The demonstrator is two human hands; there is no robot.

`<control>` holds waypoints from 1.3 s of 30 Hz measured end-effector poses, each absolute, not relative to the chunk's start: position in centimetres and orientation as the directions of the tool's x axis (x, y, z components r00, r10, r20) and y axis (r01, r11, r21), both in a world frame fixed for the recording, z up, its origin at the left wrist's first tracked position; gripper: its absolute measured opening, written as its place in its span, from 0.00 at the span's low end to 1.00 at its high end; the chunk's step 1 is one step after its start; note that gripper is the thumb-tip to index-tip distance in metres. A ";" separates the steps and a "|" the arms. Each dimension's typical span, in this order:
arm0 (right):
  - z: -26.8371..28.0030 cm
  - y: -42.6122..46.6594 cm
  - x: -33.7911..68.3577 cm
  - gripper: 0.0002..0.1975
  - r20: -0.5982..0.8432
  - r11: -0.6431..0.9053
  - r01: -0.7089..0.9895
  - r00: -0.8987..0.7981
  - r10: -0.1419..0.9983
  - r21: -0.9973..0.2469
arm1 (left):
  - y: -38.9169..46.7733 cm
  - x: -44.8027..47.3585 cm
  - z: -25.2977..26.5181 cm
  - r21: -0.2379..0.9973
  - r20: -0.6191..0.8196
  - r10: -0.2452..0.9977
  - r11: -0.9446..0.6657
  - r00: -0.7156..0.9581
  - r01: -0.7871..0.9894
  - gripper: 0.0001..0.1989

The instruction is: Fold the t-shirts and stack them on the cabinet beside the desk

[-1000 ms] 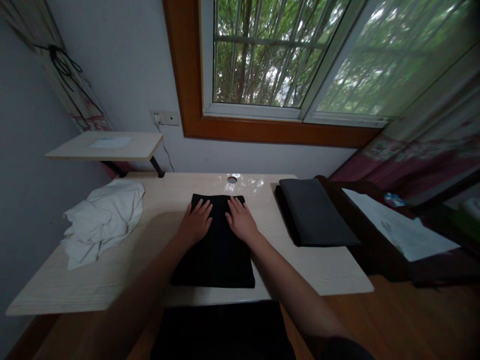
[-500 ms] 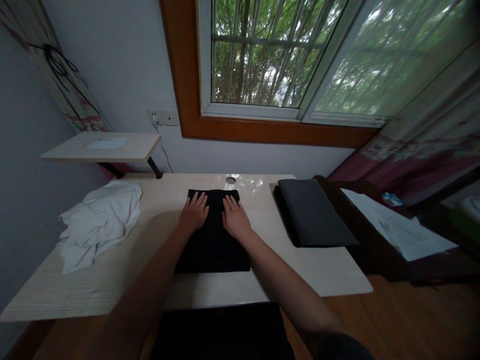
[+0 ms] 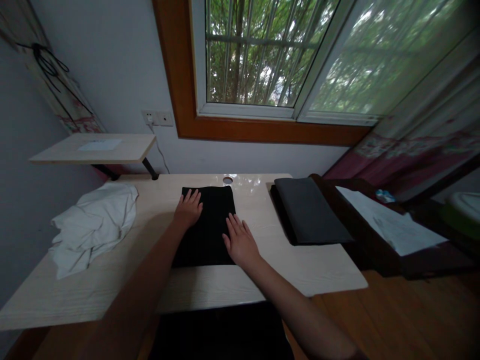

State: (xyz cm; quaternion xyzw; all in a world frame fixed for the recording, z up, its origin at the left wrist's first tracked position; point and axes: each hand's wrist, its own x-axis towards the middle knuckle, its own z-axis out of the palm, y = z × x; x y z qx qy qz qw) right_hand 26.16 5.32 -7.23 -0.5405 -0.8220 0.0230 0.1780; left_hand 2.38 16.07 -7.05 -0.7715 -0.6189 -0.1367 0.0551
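A black folded cloth [image 3: 210,227], roughly rectangular, lies flat on the pale wooden desk [image 3: 210,287] in front of me. My left hand [image 3: 188,207] rests flat on its upper left part, fingers spread toward the far edge. On the right side edge of the cloth lies my right hand [image 3: 241,240], lower down, palm down with fingers stretched out. Neither hand grips anything. What kind of garment or fabric the cloth is, I cannot tell.
A crumpled white cloth [image 3: 95,220] lies on the desk's left, below a raised shelf [image 3: 123,148]. Flat dark grey folders [image 3: 309,210] sit at the right. Beyond them, papers [image 3: 386,220] lie on a dark surface. A cable hole [image 3: 227,180] is near the back edge.
My right hand has slid from the upper right of the black cloth down along its right edge. My left hand stays near the upper left. The view has shifted slightly.
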 end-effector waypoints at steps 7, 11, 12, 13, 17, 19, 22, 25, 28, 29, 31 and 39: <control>-7.3 4.9 26.8 0.29 0.264 0.416 0.885 -0.358 0.896 -0.208 | 10.7 5.6 -6.3 0.070 0.276 0.921 -0.306 0.276 0.949 0.29; -7.3 4.9 26.7 0.29 0.262 0.413 0.887 -0.357 0.897 -0.207 | 6.2 7.3 -6.9 0.082 0.258 0.905 -0.369 0.338 0.926 0.29; -7.3 4.9 26.7 0.29 0.261 0.413 0.887 -0.357 0.897 -0.207 | 5.5 7.3 -7.1 0.082 0.256 0.905 -0.371 0.341 0.925 0.29; -7.3 4.8 26.8 0.29 0.261 0.413 0.887 -0.356 0.897 -0.207 | 5.0 7.0 -7.2 0.081 0.255 0.905 -0.370 0.339 0.926 0.29; -7.3 4.6 27.1 0.31 0.255 0.408 0.889 -0.354 0.900 -0.205 | 4.0 4.4 -7.3 0.070 0.247 0.914 -0.348 0.321 0.935 0.30; -7.4 4.5 27.2 0.31 0.250 0.404 0.892 -0.352 0.902 -0.201 | 3.7 2.8 -7.2 0.063 0.239 0.919 -0.337 0.313 0.940 0.29; -7.5 4.3 27.5 0.32 0.251 0.407 0.892 -0.356 0.900 -0.196 | 3.2 0.4 -7.2 0.058 0.226 0.934 -0.298 0.278 0.953 0.29; -7.6 4.0 28.1 0.31 0.248 0.409 0.892 -0.359 0.900 -0.191 | 2.5 -1.9 -7.5 0.049 0.210 0.947 -0.259 0.244 0.965 0.28; -7.6 3.9 29.5 0.31 0.240 0.431 0.882 -0.384 0.892 -0.191 | 1.8 -4.1 -7.9 0.020 0.212 0.948 -0.246 0.237 0.969 0.27; -7.5 4.0 30.0 0.31 0.239 0.450 0.871 -0.403 0.884 -0.197 | 1.6 -4.6 -8.0 0.011 0.217 0.947 -0.247 0.239 0.969 0.27; -7.4 4.2 31.2 0.31 0.241 0.491 0.843 -0.441 0.865 -0.220 | 1.2 -5.5 -8.1 0.006 0.228 0.944 -0.246 0.238 0.969 0.27; -7.3 4.9 32.5 0.23 0.311 0.481 0.803 -0.384 0.869 -0.352 | 1.1 -5.8 -8.5 0.021 0.240 0.948 -0.219 0.208 0.975 0.27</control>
